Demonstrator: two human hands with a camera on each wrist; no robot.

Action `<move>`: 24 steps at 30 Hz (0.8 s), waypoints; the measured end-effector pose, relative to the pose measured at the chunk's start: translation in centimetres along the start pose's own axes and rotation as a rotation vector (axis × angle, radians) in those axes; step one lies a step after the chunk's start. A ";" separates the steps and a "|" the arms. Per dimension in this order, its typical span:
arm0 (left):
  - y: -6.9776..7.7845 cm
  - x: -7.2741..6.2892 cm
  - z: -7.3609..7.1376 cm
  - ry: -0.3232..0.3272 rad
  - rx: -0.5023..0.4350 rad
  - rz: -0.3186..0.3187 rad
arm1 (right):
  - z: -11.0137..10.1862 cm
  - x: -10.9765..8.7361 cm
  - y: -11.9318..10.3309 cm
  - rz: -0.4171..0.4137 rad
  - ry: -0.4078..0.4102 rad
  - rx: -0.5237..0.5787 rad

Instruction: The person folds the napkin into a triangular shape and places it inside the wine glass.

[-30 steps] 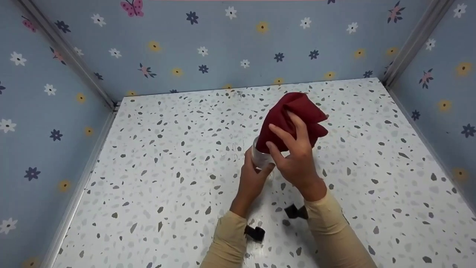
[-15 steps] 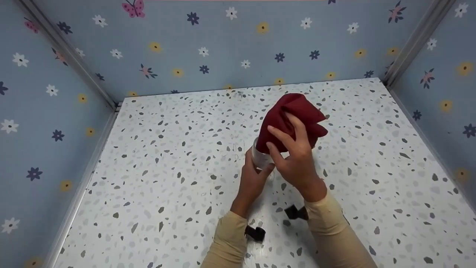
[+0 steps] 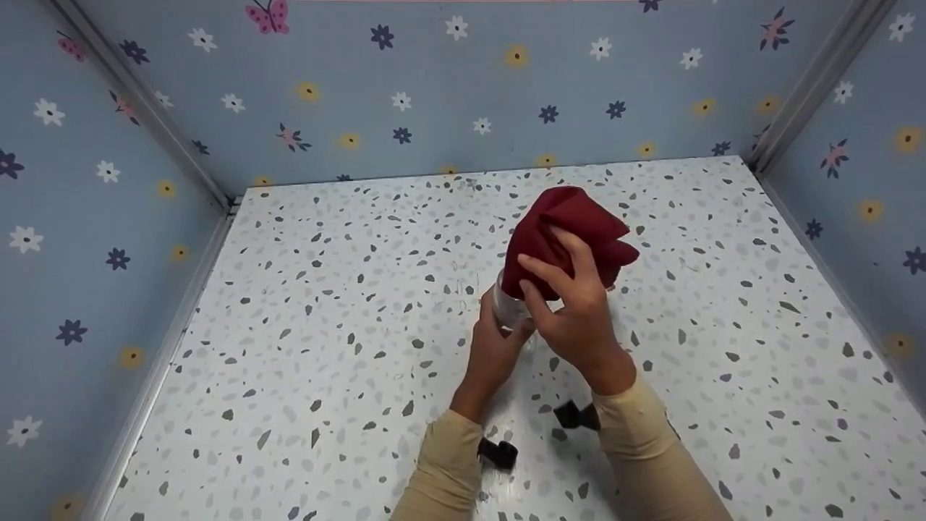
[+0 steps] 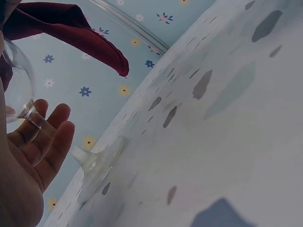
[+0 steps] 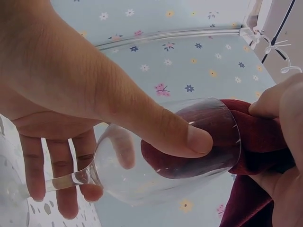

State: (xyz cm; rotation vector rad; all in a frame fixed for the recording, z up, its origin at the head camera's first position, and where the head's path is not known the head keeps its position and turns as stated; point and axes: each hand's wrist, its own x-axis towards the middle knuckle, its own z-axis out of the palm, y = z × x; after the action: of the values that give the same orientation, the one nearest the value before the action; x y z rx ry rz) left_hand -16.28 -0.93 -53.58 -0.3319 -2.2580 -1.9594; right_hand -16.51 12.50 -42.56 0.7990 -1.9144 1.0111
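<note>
A clear stemmed wine glass (image 3: pixel 508 307) is tilted in my left hand (image 3: pixel 493 358). The right wrist view shows the left thumb (image 5: pixel 184 137) lying along the bowl (image 5: pixel 123 187), with the other fingers behind the bowl and stem. In the left wrist view the glass's foot (image 4: pixel 102 165) appears close over the tabletop. My right hand (image 3: pixel 582 318) grips a dark red cloth (image 3: pixel 571 206), fingers spread and bent over its folds. Part of the cloth (image 5: pixel 189 163) is tucked inside the bowl, and the rest bunches out over the rim. The right palm side is mostly hidden in the head view.
The white speckled tabletop (image 3: pixel 325 304) spreads around both hands. Blue flowered panels (image 3: pixel 434 72) enclose it at the back and both sides. Black straps (image 3: pixel 499 454) stick out from the wrists beneath beige sleeves (image 3: pixel 445 456).
The right fingers and the cloth have turned slightly to the left and down at the glass's mouth. My left hand keeps its hold on the wine glass. The head view has shifted slightly.
</note>
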 end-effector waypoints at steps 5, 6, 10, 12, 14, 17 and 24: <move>0.0 0.0 0.0 0.004 0.006 0.003 | 0.0 0.0 -0.1 0.000 0.000 0.005; 0.0 0.0 0.0 0.007 0.006 0.004 | 0.0 0.0 -0.1 0.000 0.000 0.004; -0.1 0.1 0.1 0.016 0.005 0.010 | 0.0 0.0 -0.1 -0.008 -0.004 0.002; -0.1 0.1 0.1 0.015 0.005 0.015 | 0.1 -0.1 -0.1 -0.015 -0.005 0.000; -0.1 0.1 0.1 0.015 0.006 0.019 | 0.1 -0.2 -0.2 -0.019 -0.005 -0.004; -0.2 0.1 0.1 0.014 0.005 0.019 | 0.2 -0.2 -0.2 -0.020 -0.009 -0.013; -0.3 0.2 0.1 0.011 0.001 0.012 | 0.1 -0.2 -0.1 -0.022 -0.023 -0.014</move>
State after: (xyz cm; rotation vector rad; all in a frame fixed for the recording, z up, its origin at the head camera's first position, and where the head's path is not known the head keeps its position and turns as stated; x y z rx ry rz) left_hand -16.50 -0.86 -53.81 -0.3332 -2.2452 -1.9497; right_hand -16.35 12.36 -42.75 0.8250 -1.9258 0.9788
